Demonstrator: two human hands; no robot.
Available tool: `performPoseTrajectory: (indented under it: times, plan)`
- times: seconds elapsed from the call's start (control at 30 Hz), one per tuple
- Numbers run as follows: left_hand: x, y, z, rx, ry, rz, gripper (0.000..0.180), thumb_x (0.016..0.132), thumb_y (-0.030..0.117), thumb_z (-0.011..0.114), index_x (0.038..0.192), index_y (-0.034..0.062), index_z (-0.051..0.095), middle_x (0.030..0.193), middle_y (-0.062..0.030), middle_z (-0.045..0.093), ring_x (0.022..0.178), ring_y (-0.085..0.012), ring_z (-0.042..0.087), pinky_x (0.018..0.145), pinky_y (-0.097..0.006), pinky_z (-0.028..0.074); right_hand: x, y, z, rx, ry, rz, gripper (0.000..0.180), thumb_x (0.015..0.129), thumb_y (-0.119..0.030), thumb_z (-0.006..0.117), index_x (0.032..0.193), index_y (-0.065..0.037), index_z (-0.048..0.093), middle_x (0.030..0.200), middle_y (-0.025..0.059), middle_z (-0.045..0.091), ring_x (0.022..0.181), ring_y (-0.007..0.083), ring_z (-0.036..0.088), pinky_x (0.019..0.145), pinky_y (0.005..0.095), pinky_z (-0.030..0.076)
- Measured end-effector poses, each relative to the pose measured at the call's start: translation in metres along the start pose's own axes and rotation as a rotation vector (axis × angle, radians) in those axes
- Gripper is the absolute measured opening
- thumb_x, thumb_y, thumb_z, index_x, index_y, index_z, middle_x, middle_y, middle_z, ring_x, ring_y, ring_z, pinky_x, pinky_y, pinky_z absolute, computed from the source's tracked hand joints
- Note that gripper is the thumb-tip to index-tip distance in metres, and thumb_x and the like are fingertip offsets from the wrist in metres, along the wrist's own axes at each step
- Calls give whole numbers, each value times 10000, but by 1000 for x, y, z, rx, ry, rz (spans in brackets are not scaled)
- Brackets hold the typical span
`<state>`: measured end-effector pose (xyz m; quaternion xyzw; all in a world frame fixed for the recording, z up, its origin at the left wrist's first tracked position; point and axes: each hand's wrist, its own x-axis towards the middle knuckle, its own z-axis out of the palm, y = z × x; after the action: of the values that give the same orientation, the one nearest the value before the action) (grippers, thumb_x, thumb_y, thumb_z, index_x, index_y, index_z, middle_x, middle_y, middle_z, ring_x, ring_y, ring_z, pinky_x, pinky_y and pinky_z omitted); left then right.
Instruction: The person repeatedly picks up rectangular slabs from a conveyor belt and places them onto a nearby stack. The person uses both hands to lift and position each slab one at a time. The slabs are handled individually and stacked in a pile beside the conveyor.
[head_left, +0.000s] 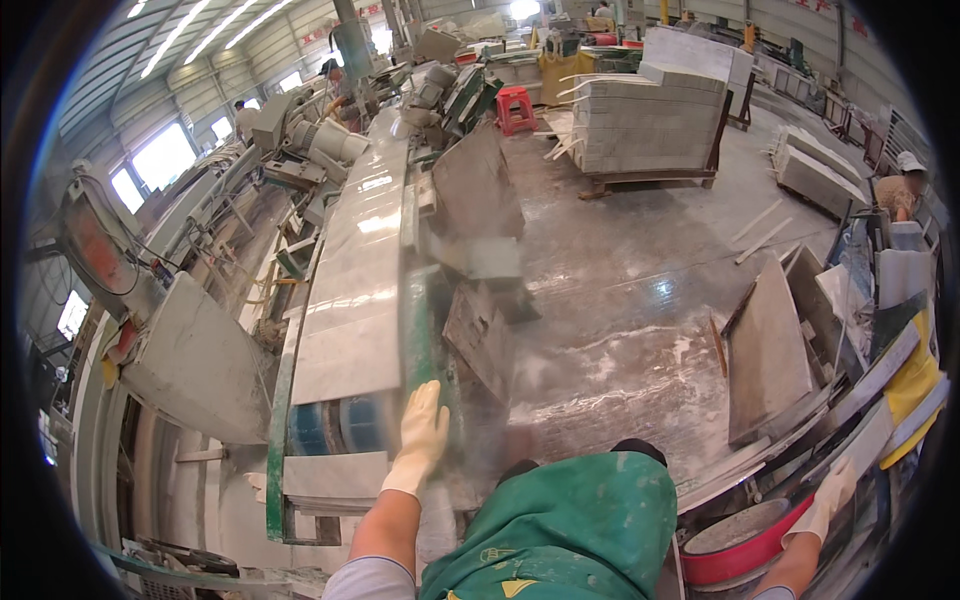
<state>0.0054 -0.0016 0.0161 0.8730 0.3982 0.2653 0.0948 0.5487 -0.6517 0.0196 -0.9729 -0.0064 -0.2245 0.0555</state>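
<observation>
My left hand (422,430) wears a pale cream glove and reaches forward. Its fingers lie out straight beside the green side rail (424,320) of a conveyor, with nothing in them. Light grey stone slabs (345,345) lie end to end along the conveyor, and blue rollers (364,424) show in a gap before the nearest piece (335,475). Off to the lower right, my right hand (832,492), gloved alike, closes at the near end of a grey stone strip (866,432); its fingertips show poorly. Below that wrist sits a red round tub (735,568).
Large slabs (768,350) lean at the right, near a yellow sheet (912,390). Beyond the wet floor (620,330) stand a pallet stack of stone blocks (650,125) and a red stool (515,110). Another person (900,188) is at the far right. Boards (480,335) lean against the conveyor.
</observation>
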Motion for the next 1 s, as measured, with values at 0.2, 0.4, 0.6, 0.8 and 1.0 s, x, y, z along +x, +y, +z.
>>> performPoseTrajectory:
  times: [0.2,0.4,0.6,0.8,1.0]
  plan:
    - [0,0,1,124,15,-43,554,881,134,662,1390,-7,493,1382,-225,544,1310,-403,475,1130,-448,378,8,-5,9,-152,66,134,469,1043,-400,435,1331,-74,609,1228,233,656,1100,402,634,914,489,510]
    - [2,2,1,155,-25,-82,593,862,141,678,1402,-4,480,1411,-214,521,1318,-390,463,1138,-436,367,9,14,27,-231,62,93,517,1048,-421,436,1386,-50,559,1336,207,607,1212,377,579,1018,451,460]
    - [1,-2,1,128,-37,-105,598,880,167,661,1420,0,467,1440,-208,508,1354,-383,443,1181,-432,316,5,15,30,-253,-27,126,576,1056,-456,402,1420,-28,525,1435,202,536,1310,357,511,1085,433,416]
    - [0,-4,3,141,-33,-92,603,868,160,677,1411,0,470,1439,-194,509,1355,-370,441,1185,-444,311,-6,-13,5,-308,-93,167,606,1050,-498,394,1430,-43,523,1447,207,521,1323,363,498,1093,443,409]
    - [0,-6,5,146,-18,-87,616,866,171,681,1417,4,462,1436,-196,517,1364,-357,445,1197,-445,298,-16,-29,-7,-313,-67,155,624,1043,-523,396,1444,-58,509,1447,199,524,1331,355,493,1081,467,414]
